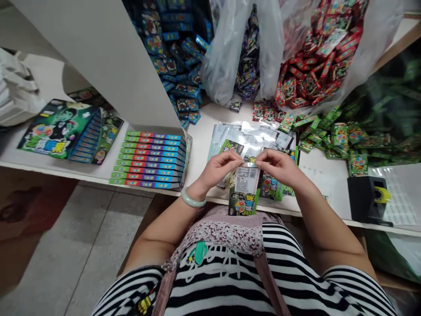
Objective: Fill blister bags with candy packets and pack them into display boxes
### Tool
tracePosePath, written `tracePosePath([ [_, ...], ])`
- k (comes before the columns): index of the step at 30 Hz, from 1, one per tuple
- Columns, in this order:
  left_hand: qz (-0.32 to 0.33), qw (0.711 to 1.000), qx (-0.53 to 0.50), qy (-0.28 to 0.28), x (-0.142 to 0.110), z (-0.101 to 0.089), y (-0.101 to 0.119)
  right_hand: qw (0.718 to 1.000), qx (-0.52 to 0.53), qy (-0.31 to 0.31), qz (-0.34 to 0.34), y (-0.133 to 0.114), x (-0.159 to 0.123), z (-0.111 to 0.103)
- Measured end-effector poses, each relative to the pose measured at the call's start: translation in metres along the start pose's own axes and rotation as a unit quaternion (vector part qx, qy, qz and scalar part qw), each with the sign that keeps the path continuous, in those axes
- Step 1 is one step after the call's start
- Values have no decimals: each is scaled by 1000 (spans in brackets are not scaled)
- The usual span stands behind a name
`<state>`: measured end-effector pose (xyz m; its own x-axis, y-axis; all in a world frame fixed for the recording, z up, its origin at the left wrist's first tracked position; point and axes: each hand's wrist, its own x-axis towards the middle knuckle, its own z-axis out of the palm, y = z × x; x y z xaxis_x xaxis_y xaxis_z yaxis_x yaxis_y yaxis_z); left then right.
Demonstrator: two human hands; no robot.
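Note:
My left hand (223, 167) and my right hand (276, 166) are both closed in a pinch, at opposite top corners of a printed candy packet (242, 204). The packet is black and green with a pale label panel and barcode. A shiny clear strip shows along its top edge, between my fingertips. Its lower end hangs over the table's front edge, close to my apron. Beneath and behind my hands lies a loose spread of similar flat packets (271, 188), some with clear plastic parts. A pale bangle (193, 198) circles my left wrist.
At left stand a row of striped boxes (149, 160) and a green display box (55, 129). Behind are piles of small blue packs (186, 94), purple packs (248, 72), red packs (305, 81) and green packs (342, 136). A tape dispenser (366, 199) sits at right.

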<state>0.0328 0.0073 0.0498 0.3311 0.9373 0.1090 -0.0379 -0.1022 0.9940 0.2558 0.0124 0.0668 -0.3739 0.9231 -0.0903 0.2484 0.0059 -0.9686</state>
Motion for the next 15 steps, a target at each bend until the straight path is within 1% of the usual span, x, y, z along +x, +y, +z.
tracePosePath([
  [2, 7, 1000, 23, -20, -2, -3, 2, 1000, -11, 21, -5, -1, -4, 2],
  [5, 15, 999, 39, -16, -1, -4, 3, 998, -37, 50, -21, -7, -7, 4],
  [7, 19, 999, 27, -31, 0, -4, 2, 996, -62, 39, -41, -12, -9, 3],
  [9, 18, 998, 9, -54, 0, -6, 0, 995, -77, 14, -67, -14, -12, 0],
  [11, 10, 998, 2, -55, -2, -9, -3, 993, -79, -1, -90, -12, -16, -1],
  [12, 4, 999, 3, -47, -4, -9, -5, 992, -79, 4, -100, -9, -18, 1],
  [15, -10, 999, 11, -32, -7, -9, -10, 987, -85, 55, -126, 4, -25, 11],
])
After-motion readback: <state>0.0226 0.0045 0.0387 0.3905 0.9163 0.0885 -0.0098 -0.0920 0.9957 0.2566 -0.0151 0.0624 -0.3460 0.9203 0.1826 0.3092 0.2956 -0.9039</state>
